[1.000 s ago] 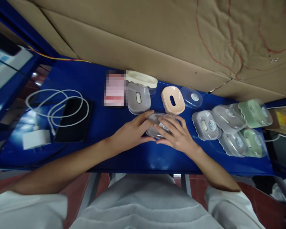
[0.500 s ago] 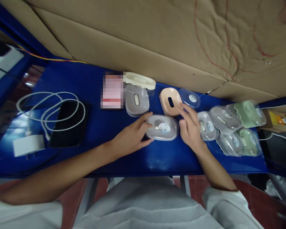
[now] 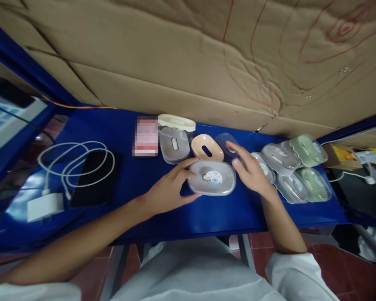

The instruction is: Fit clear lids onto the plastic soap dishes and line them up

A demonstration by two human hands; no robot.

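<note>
My left hand (image 3: 171, 186) grips the left end of a grey soap box (image 3: 196, 186), fingers along its far edge and thumb at its near edge. The box wears a clear lid with a round white label. Beside its right end is my right hand (image 3: 252, 171), fingers apart and holding nothing; its fingertips overlap a loose clear lid (image 3: 221, 140). Behind the box lies a peach soap dish (image 3: 214, 149) with a dark oval slot, its near side partly hidden. A grey soap dish (image 3: 168, 146) and a cream dish part (image 3: 178, 121) lie to the left.
Several lidded grey boxes (image 3: 277, 156) and green boxes (image 3: 313, 184) stand at the right. On the left are a black phone (image 3: 95, 194), a coiled white cable (image 3: 78, 184) and a charger (image 3: 45, 207). A cardboard wall (image 3: 175, 75) runs behind the blue table (image 3: 188, 221).
My view has shifted. The grey box looks larger and now covers the near side of the peach dish. My right fingertips have gone from the peach dish to over the loose clear lid.
</note>
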